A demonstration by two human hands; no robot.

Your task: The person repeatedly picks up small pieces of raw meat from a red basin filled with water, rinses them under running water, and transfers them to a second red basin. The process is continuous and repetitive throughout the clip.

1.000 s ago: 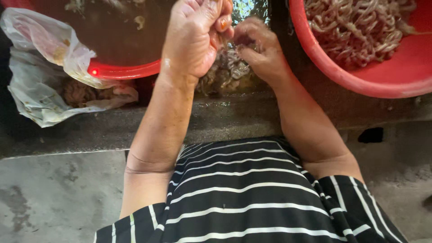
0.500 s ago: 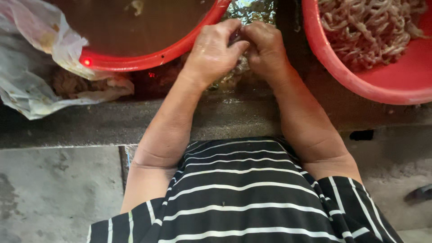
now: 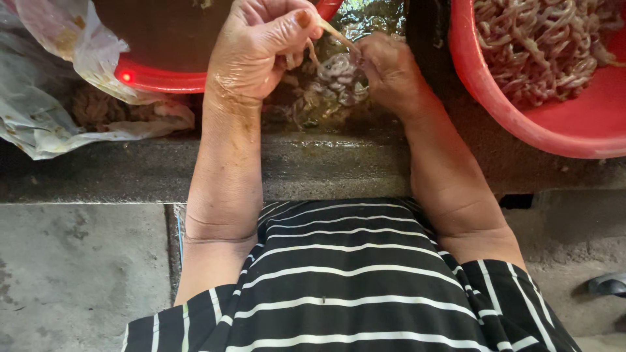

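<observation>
My left hand point(image 3: 261, 45) is closed, pinching the end of a thin pale strip point(image 3: 332, 32) between thumb and forefinger. My right hand point(image 3: 388, 72) grips the other part of that strip and a small greyish, wet piece point(image 3: 339, 72) just below it. The two hands are close together above a wet dark surface with a pile of greyish scraps point(image 3: 319, 98). To the right stands a red basin point(image 3: 521, 124) filled with many pale pinkish stringy pieces point(image 3: 541, 45).
A second red basin point(image 3: 163, 78) with dark contents sits at the upper left, a crumpled clear plastic bag point(image 3: 59, 98) beside it. A concrete ledge point(image 3: 117, 173) runs across the front. My striped black and white garment point(image 3: 352, 287) fills the lower view.
My hands, which were pressed together half a second ago, have drawn slightly apart, and a thin strip is stretched between them. The view has shifted a little.
</observation>
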